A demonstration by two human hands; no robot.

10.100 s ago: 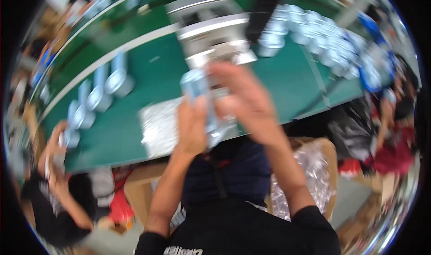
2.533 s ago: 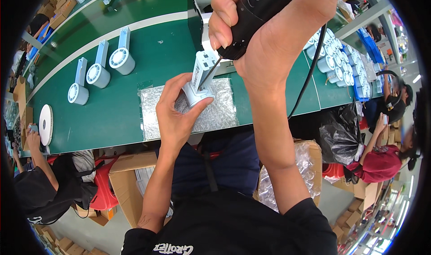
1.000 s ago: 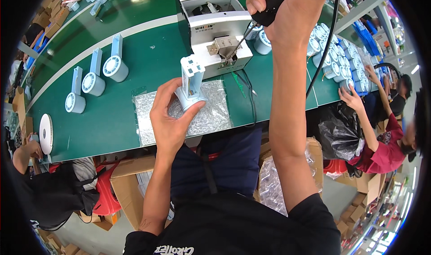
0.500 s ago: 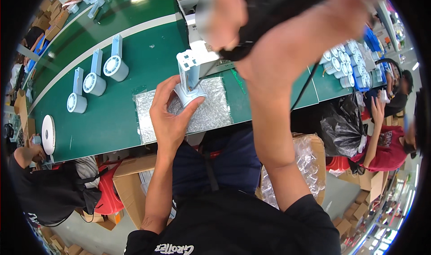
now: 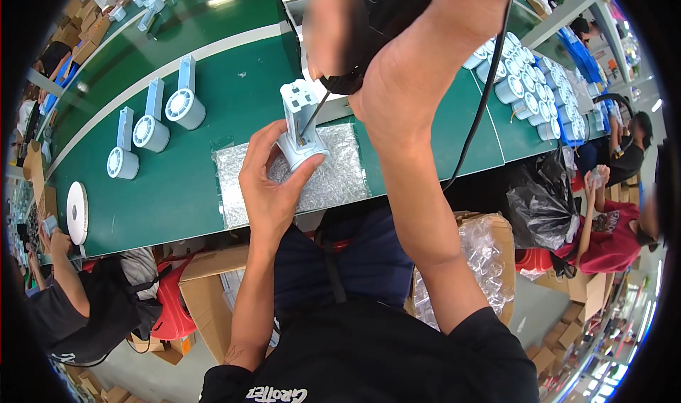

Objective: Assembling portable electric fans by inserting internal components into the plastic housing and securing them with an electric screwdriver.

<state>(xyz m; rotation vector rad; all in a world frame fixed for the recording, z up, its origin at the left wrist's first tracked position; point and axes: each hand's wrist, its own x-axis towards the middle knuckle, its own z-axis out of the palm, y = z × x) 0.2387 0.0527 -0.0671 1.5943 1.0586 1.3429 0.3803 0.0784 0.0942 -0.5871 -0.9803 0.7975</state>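
My left hand (image 5: 273, 183) grips the round base of a pale blue plastic fan part (image 5: 299, 123), holding it upright on a sheet of bubble wrap (image 5: 333, 183). My right hand (image 5: 404, 56) is closed around a black electric screwdriver (image 5: 372, 20) held high, close to the camera. Its thin bit points down into the upright stem of the fan part. A black cable (image 5: 482, 98) hangs from the tool past my right forearm.
Three finished fan parts (image 5: 152, 123) lie on the green conveyor belt (image 5: 234, 98) to the left. A grey screw feeder box (image 5: 294, 13) stands behind. Several pale blue parts (image 5: 525, 77) are stacked at right. Other people work at left and right; cardboard boxes sit below.
The right hand brought the screwdriver back from the screw feeder box toward me and set its bit into the fan part. The left hand kept holding the part upright.
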